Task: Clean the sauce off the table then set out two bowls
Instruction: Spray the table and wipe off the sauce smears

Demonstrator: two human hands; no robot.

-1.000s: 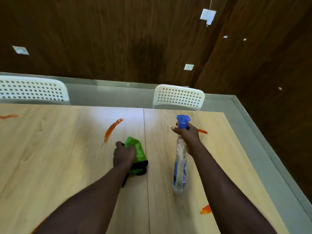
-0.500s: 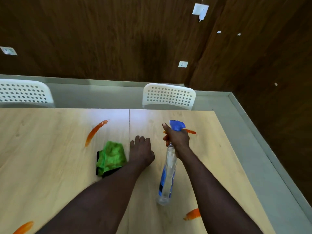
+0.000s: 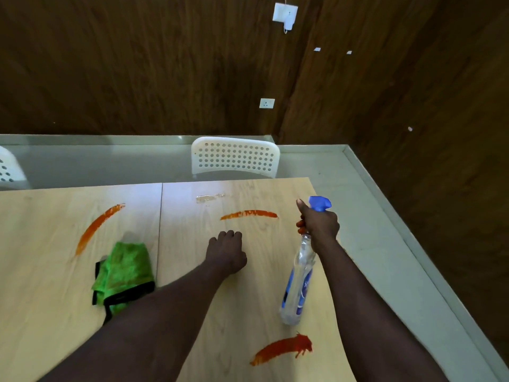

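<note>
My right hand [image 3: 319, 227] grips the spray bottle [image 3: 298, 277] near the table [image 3: 261, 299] edge; my left hand [image 3: 225, 252] rests fisted, empty, leftward.

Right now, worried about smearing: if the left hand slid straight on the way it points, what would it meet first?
Most likely the sauce streak ahead of the left hand; only bare table shows between them, though the wide-angle view makes the exact line uncertain.
</note>
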